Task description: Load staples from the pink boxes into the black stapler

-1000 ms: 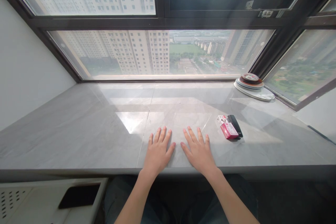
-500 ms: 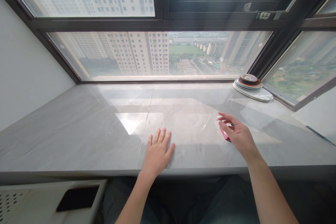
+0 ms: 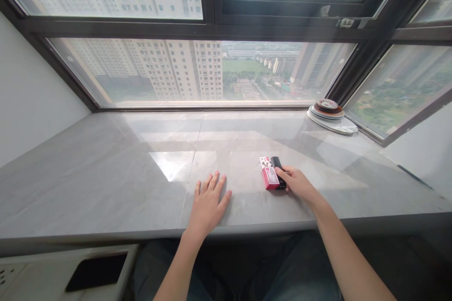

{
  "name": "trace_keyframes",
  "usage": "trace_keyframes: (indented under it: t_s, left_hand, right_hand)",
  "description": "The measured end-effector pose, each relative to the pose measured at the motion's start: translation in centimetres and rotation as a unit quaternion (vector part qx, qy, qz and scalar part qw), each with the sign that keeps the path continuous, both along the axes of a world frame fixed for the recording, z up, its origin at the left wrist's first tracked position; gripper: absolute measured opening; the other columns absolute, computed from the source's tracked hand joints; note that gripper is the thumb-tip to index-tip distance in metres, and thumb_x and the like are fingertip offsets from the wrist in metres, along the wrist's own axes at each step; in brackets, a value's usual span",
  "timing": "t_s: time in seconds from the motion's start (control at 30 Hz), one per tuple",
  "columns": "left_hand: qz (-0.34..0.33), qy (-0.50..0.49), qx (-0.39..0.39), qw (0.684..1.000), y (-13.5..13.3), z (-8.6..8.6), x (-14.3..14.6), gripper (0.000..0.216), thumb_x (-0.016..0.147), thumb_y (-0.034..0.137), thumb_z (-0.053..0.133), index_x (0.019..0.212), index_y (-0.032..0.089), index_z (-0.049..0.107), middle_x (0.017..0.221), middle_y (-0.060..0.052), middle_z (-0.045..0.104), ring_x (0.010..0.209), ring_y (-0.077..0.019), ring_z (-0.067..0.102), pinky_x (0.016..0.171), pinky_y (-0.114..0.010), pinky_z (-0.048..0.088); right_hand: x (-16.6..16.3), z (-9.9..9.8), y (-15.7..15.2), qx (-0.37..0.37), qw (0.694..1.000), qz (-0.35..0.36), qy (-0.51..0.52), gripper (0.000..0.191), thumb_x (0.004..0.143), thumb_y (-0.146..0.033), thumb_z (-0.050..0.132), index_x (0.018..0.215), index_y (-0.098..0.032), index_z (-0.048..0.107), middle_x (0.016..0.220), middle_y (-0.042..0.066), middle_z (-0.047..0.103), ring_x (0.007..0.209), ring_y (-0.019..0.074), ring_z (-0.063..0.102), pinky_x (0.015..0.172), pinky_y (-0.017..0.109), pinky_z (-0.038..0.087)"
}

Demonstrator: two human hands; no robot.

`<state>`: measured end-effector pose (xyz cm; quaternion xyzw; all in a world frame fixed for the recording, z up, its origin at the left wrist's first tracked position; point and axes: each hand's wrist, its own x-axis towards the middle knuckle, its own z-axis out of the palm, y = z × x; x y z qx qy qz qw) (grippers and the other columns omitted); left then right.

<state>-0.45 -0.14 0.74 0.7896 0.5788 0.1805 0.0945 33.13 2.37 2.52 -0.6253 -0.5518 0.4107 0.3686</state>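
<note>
A person's left hand lies open on a grey marble-patterned worktop, palm down and fingers spread, while the right hand grips a black stapler, thumb over its top and fingers along its right side. The stapler rests on the worktop to the right of the left hand, lying against a small red-and-white box. Printing covers the box, with a red mark near its far end and a pale panel on its pinkish-red part, but the lettering is too small to read. The thumb covers part of the stapler, and the tips of the right hand's other fingers are hidden.

In the far right corner, a stack of plates sits by the dark window frame; the topmost bears a reddish design, its details lost to blur. Beyond the glass stand hazy apartment towers, some cropped by the upper edge. At lower left, a white cabinet with small holes runs out of view; whether the black rectangle on it is an object or an opening is unclear. Both forearms are cut off at the bottom edge.
</note>
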Motion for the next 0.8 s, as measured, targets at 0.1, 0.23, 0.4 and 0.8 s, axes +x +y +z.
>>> trace_keyframes:
  t_s: [0.1,0.23,0.4,0.8]
  left_hand:
    - [0.020,-0.046,-0.034,0.998,0.5,0.9,0.0,0.057,0.106,0.059,0.027,0.156,0.035,0.041,0.163,-0.001,0.043,0.151,-0.0274,0.035,0.126,-0.052,0.017]
    - [0.059,-0.113,-0.055,0.990,1.6,2.3,0.3,0.061,0.105,0.062,0.027,0.154,0.031,0.043,0.146,-0.006,0.061,0.134,-0.0290,0.053,0.115,-0.046,0.035]
    - [0.149,-0.122,0.012,0.981,2.5,2.2,1.3,0.065,0.098,0.054,0.049,0.154,0.021,0.041,0.139,-0.015,0.061,0.128,-0.0328,0.056,0.101,-0.043,0.046]
    - [0.211,-0.093,0.052,0.972,5.6,2.5,-6.0,0.060,0.091,0.045,0.062,0.145,0.021,0.051,0.129,-0.011,0.065,0.119,-0.0286,0.061,0.096,-0.037,0.048]
  right_hand:
    - [-7.5,-0.8,0.2,0.020,1.000,-0.009,0.015,0.054,0.095,-0.064,0.053,0.119,-0.019,0.072,0.098,0.007,0.064,0.061,0.0139,0.057,0.046,0.024,0.047]
    - [-16.4,-1.5,0.4,0.065,0.998,-0.016,-0.008,0.048,0.099,-0.060,0.047,0.119,-0.023,0.070,0.102,0.007,0.059,0.073,0.0180,0.062,0.055,0.027,0.053]
    - [-18.8,-1.6,0.5,0.135,0.987,-0.067,-0.059,0.038,0.101,-0.053,0.045,0.104,-0.025,0.071,0.096,0.005,0.058,0.078,0.0199,0.062,0.079,0.035,0.053]
    - [-11.5,-2.0,-2.6,0.130,0.986,-0.087,-0.055,0.046,0.100,-0.061,0.047,0.114,-0.024,0.071,0.096,0.005,0.059,0.073,0.0193,0.059,0.074,0.035,0.052]
